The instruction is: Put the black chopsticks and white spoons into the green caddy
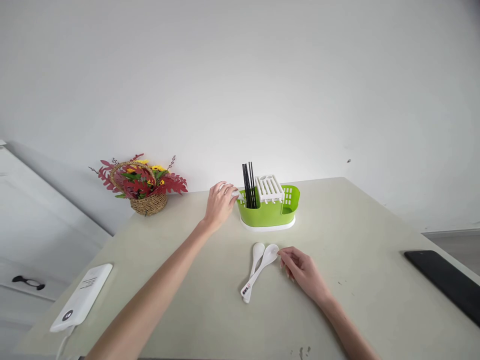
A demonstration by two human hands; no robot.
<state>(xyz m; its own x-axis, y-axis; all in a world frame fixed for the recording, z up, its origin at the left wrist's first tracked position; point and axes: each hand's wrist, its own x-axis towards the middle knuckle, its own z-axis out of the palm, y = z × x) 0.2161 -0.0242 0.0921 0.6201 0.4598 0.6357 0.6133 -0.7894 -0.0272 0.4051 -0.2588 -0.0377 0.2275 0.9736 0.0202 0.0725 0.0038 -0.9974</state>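
My left hand (220, 205) is at the left end of a green plastic cutlery caddy (262, 217), its fingers closed on a white spoon (240, 195) that is mostly hidden by them. Several black chopsticks (249, 185) stand upright in the caddy's left part. On the table in front, two white spoons lie crossed: the upper spoon (262, 265) has a dark label on its handle, and the lower spoon (257, 253) is partly covered. My right hand (300, 270) rests beside them with curled fingers, thumb and fingertip closed at the upper spoon's bowl rim.
A white slotted rack (270, 188) sits on the caddy's middle. A wicker basket (149, 204) of red and yellow flowers stands at the back left. At left lies a white power bank (83, 297) with a cable; a black phone-like slab (444, 282) lies at right. Behind is a wall.
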